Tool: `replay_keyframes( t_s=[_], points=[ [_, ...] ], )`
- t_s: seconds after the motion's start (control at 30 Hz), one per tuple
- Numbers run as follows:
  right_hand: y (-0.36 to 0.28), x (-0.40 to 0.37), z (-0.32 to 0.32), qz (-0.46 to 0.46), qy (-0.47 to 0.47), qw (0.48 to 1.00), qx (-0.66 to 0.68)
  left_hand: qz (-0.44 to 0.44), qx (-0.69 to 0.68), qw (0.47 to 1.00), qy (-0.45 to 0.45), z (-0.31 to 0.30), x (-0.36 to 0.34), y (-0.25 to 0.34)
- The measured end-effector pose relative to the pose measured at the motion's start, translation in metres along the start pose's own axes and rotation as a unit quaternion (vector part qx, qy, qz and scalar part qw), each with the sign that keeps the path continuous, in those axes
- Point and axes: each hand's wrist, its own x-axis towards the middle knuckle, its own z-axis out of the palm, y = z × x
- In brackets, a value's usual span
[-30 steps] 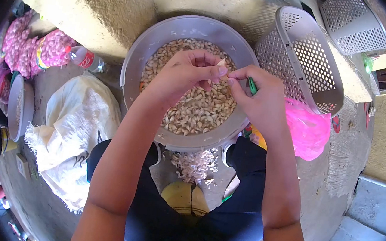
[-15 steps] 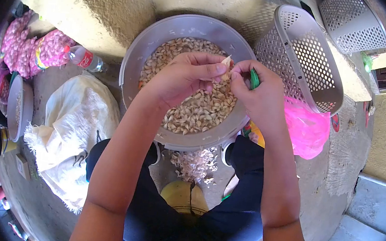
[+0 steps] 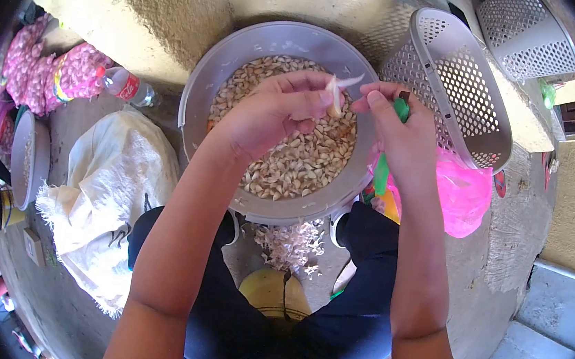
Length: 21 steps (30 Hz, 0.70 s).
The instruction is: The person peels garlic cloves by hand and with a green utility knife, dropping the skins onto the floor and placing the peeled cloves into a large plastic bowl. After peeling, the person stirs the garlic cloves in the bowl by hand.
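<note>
My left hand (image 3: 276, 113) pinches a pale garlic clove (image 3: 335, 95) over a grey bowl (image 3: 203, 88) filled with several unpeeled cloves (image 3: 296, 163). A strip of white skin (image 3: 349, 82) stands off the clove toward my right hand (image 3: 399, 131). That hand grips a green-handled tool (image 3: 400, 109), with thumb and forefinger at the skin's end. A heap of peeled skins (image 3: 292, 242) lies on the ground below the bowl, between my knees.
A perforated grey basket (image 3: 453, 81) leans right of the bowl, a second one (image 3: 526, 33) behind it. A pink plastic bag (image 3: 463, 193) lies by my right arm. At left are a white sack (image 3: 109, 197), a bottle (image 3: 127, 88), pink net bags of garlic (image 3: 48, 73) and another bowl (image 3: 26, 161).
My right hand has moved right and slightly up, away from the left, peeling a strip of skin off the clove. The left hand stays over the bowl.
</note>
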Motion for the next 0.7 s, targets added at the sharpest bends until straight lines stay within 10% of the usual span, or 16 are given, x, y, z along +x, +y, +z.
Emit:
replay_keyframes(
  t_s=[0.4,0.7],
  points=[
    [0.02,-0.004,0.017,0.167,-0.082,0.947,0.261,0.031,0.054,0.996,0.065,0.008,0.004,-0.005],
    [0.015,-0.004,0.021,0.066,0.059,0.996,0.032,0.125,0.292,0.937,0.148,0.014,0.004,-0.005]
  ],
)
